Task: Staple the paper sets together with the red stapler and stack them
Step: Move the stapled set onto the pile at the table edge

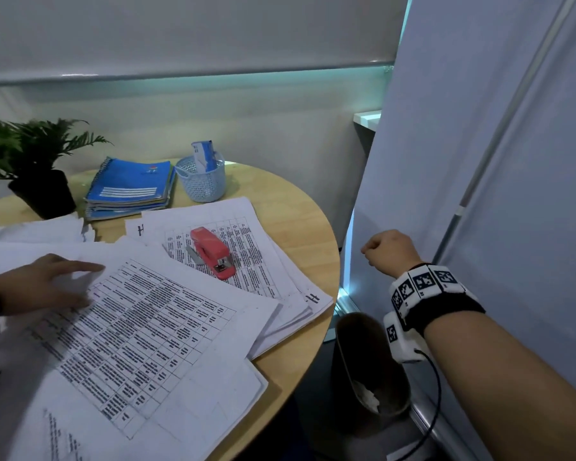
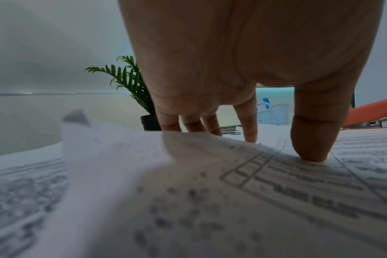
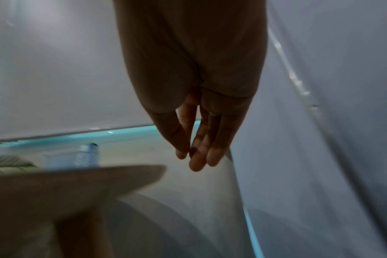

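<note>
1. Left hand [image 1: 44, 284]: lies flat on the near paper set [image 1: 140, 331], fingers [image 2: 310, 139] straight and spread, tips pressing the printed sheet. It grasps nothing; the pressure likely pins the sheets so they stay aligned or can be slid. In the left wrist view a sheet edge curls up near the camera, so the set is not yet squared.

2. Right hand [image 1: 391, 251]: hangs in the air past the bench [image 1: 300, 227] edge, well apart from all paper. The head view shows it as a loose fist; the right wrist view shows the fingers [image 3: 201, 153] hanging loosely together with the thumb tip near them, holding nothing. It is idle, probably free to fetch the stapler.

3. Stapler [image 1: 212, 252]: red, lies closed on top of the far paper set [image 1: 233, 247], its mouth toward the person. Resting there, it weighs that set down and sits within reach of either hand.

4. Paper sets: several overlap in a loose fan; the near set partly covers the far one. No neat stack shows, and I cannot tell whether any set is stapled.

5. Surroundings: blue notebooks [image 1: 130, 188], a mesh basket [image 1: 202, 181] and a potted plant [image 1: 34, 161] stand at the far side of the bench, away from the work. A dark bin [image 1: 369, 371] stands on the floor beside the bench.

6. Judgement: the step in hand appears to be readying the near set for stapling.
</note>
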Action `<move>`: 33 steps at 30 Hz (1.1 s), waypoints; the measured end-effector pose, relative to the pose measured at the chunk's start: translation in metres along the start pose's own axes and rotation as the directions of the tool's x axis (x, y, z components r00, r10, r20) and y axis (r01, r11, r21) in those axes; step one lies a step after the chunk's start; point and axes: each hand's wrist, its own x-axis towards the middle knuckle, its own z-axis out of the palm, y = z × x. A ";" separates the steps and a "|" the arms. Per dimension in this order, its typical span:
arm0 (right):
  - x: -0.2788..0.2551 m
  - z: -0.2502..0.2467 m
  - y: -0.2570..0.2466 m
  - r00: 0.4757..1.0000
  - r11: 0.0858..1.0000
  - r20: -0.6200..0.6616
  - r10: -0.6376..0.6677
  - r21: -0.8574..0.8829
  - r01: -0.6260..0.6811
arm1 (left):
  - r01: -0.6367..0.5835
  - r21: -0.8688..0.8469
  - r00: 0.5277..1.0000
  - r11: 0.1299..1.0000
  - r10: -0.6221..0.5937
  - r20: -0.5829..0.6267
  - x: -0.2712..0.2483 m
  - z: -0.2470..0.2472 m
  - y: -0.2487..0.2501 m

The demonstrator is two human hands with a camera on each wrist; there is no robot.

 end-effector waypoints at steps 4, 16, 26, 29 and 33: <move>-0.003 -0.003 -0.062 0.993 0.994 0.007 -0.114 0.002 0.114 | 0.084 0.019 0.996 0.996 -0.084 0.024 -0.039 -0.021 0.054; -0.028 0.025 -0.241 0.914 0.930 0.177 -0.365 0.014 0.368 | 0.038 -0.257 0.963 0.966 -0.104 -0.248 -0.059 -0.047 0.064; -0.032 0.067 -0.296 0.817 0.822 0.333 -0.470 0.502 0.268 | -0.356 -0.385 0.767 0.852 0.032 -0.641 -0.119 -0.138 0.079; -0.033 0.064 -0.308 0.833 0.732 0.230 -0.503 0.626 0.268 | -0.421 -0.361 0.648 0.832 -0.003 -0.762 -0.124 -0.154 0.068; -0.033 0.049 -0.328 0.871 0.583 0.052 -0.489 0.762 0.282 | -0.385 -0.492 0.458 0.781 -0.301 -0.837 -0.125 -0.150 0.044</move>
